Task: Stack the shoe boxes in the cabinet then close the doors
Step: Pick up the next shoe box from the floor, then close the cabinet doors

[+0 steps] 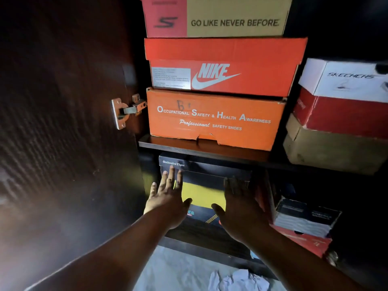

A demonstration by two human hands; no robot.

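Observation:
On the lower shelf of the dark cabinet stands a black and yellow Onitsuka Tiger shoe box [202,194]. My left hand [169,193] lies flat against its front with straight fingers. My right hand [239,203] lies flat against the right part of the same front. On the shelf board [168,144] above, three boxes are stacked: an orange safety shoes box [214,118], a red Nike box [225,67] on it, and a tan and red box [216,16] on top.
The left cabinet door [63,122] stands open on its metal hinge [126,112]. At right are a white Skechers box [346,78] on a red box [340,116] on a brown box [333,148]. More boxes [304,217] sit lower right. White paper [237,280] lies on the floor.

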